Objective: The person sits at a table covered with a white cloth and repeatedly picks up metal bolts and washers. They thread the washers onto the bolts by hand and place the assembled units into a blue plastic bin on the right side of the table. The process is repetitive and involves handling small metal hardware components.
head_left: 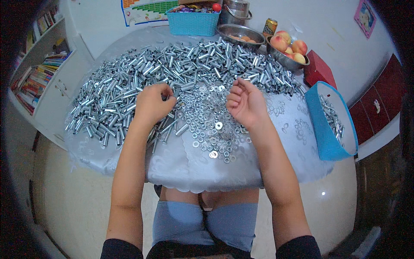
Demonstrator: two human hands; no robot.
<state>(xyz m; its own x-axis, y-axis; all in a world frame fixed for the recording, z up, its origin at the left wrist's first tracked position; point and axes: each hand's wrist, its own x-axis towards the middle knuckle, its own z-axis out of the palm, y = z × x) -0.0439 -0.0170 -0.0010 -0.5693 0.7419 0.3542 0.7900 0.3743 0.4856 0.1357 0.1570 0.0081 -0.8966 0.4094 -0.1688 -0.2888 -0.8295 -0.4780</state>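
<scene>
glossy metal tubes [189, 62] and washers [207, 110], satiny tablecloth [202, 170]

The table [202, 172], under 2 hands [250, 105], bears uncountably many tubes [189, 58] and washers [219, 123], 1 basket [194, 24], 2 bowls [290, 64] and 1 can [270, 27] toward its far edge, 1 box [319, 71] and 1 bin [318, 125] by its right.

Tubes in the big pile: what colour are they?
The tubes are shiny silver; the head view shows them best.
</scene>
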